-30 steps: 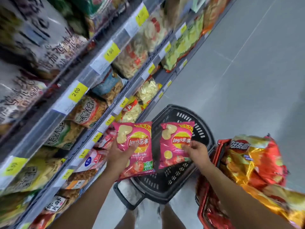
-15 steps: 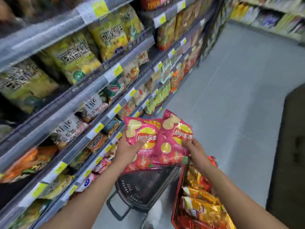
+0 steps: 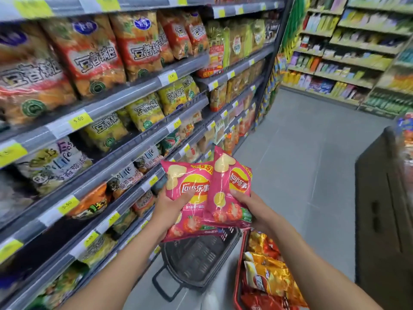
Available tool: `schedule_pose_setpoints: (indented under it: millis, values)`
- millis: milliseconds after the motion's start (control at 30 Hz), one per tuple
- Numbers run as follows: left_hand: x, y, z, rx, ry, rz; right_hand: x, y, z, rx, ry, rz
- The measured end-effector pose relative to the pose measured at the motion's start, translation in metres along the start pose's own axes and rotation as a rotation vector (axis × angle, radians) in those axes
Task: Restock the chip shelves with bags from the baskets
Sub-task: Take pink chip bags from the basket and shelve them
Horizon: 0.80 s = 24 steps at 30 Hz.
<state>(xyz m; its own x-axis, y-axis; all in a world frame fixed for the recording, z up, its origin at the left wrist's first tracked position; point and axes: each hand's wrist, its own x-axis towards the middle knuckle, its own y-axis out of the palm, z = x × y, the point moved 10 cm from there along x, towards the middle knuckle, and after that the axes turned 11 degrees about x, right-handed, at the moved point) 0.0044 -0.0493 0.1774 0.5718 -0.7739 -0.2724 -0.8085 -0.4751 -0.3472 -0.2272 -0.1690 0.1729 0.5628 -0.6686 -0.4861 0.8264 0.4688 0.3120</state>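
Observation:
My left hand (image 3: 171, 208) grips a pink Lay's chip bag (image 3: 190, 175) from below, thumb across its front. My right hand (image 3: 252, 204) grips a second pink Lay's bag (image 3: 230, 186), which overlaps the right edge of the first. Both bags are held upright at waist height in front of the chip shelves (image 3: 125, 139) on my left. Below them a black basket (image 3: 196, 262) stands on the floor, with nothing visible inside. A red basket (image 3: 238, 278) beside it holds several orange and red chip bags (image 3: 270, 278).
The shelves on the left are packed with snack bags behind yellow price tags. A grey floor aisle (image 3: 301, 166) runs ahead to more shelves at the back right. A dark cabinet (image 3: 384, 209) stands at the right edge.
My view has lifted from the baskets to the shelves. Both hands raised the two pink bags and brought them together until they overlap.

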Motion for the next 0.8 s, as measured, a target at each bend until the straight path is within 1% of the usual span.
schedule_pose_setpoints:
  millis: [133,200,267,367,467,533,667,800]
  values:
    - [-0.051,-0.048,-0.008,-0.016,0.044,-0.106,-0.042,0.034,0.014,-0.11,-0.019,0.065]
    - [-0.075,-0.071,-0.012,-0.05,0.065,-0.167,-0.057,0.046,0.027,-0.21,-0.06,0.072]
    - [-0.099,-0.091,-0.016,-0.039,0.075,-0.223,-0.069,0.056,0.048,-0.356,-0.161,0.041]
    - [-0.135,-0.115,-0.027,-0.021,0.117,-0.325,-0.078,0.069,0.074,-0.574,-0.371,-0.002]
    - [-0.17,-0.127,-0.034,-0.027,0.127,-0.424,-0.086,0.079,0.088,-0.73,-0.501,-0.015]
    - [-0.191,-0.127,-0.034,-0.044,0.133,-0.466,-0.101,0.087,0.091,-0.767,-0.552,0.002]
    - [-0.232,-0.127,-0.03,-0.072,0.119,-0.562,-0.13,0.1,0.096,-0.765,-0.627,0.043]
    - [-0.281,-0.139,-0.021,-0.079,0.102,-0.688,-0.154,0.127,0.092,-0.755,-0.701,0.14]
